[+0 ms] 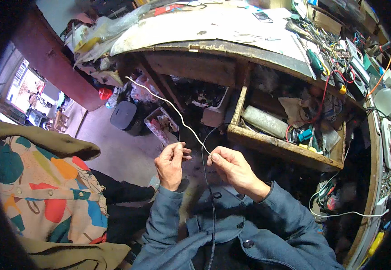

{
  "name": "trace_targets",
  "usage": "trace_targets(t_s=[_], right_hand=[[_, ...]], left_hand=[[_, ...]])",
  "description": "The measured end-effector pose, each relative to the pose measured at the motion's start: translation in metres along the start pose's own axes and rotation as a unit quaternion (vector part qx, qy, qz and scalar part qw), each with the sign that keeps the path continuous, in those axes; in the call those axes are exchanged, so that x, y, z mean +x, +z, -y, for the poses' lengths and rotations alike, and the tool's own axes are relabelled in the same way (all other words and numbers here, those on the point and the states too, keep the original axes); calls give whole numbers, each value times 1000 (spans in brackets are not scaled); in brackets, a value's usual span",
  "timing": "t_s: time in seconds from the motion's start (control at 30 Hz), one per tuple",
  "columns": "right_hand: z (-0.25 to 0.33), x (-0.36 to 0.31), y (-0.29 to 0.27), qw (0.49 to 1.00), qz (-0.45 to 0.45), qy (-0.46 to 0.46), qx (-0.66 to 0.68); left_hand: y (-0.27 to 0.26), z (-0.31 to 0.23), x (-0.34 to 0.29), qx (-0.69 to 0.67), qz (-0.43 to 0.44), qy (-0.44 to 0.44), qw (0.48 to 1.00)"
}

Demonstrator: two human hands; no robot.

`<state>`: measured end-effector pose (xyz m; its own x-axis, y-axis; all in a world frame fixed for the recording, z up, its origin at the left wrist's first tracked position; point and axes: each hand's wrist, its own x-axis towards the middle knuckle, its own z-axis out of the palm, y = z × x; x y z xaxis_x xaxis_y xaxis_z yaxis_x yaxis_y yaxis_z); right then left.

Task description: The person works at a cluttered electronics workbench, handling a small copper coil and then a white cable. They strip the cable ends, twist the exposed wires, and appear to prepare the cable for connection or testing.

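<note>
My right hand (232, 167) pinches a thin white cable (183, 120) near its lower end, between thumb and forefinger. From there the cable rises in a wavy line to the upper left, its far end loose in the air. Beside it, my left hand (170, 165) is apart from the white cable, its thumb drawn against curled fingers. What that hand holds, if anything, is too small to make out. A thin black cord (212, 216) with a small loop hangs between my hands, down over my dark grey coat.
Ahead stands a worn workbench (173, 33) with pliers (256, 38) on it. Its open drawer (290, 150) holds tools and a pale oblong case. Wires and tools crowd the right side. A dark bin (124, 116) stands on the floor. At left is a person in a patterned garment (51, 193).
</note>
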<state>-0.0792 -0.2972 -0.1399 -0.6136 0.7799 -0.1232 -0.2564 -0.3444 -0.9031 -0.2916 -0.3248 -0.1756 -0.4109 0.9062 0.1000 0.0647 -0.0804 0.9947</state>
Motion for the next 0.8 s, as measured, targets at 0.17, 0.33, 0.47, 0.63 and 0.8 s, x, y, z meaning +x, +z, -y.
trace_targets(t_s=[0.17,0.33,0.47,0.63,0.8], right_hand=[[3,1,-2,994,39,59,83],[3,-4,-10,965,59,144,211],[-3,-3,-9,969,33,125,212],[-1,0,-4,991,-44,70,101],[38,-4,-15,908,-148,-233,-315]], left_hand=[[10,-14,-3,-199,114,-86,970],[19,-6,-9,-277,180,-125,935],[34,-9,-14,-268,155,-130,942],[49,-20,-17,-291,135,-91,943],[62,-61,-3,-204,116,38,971]])
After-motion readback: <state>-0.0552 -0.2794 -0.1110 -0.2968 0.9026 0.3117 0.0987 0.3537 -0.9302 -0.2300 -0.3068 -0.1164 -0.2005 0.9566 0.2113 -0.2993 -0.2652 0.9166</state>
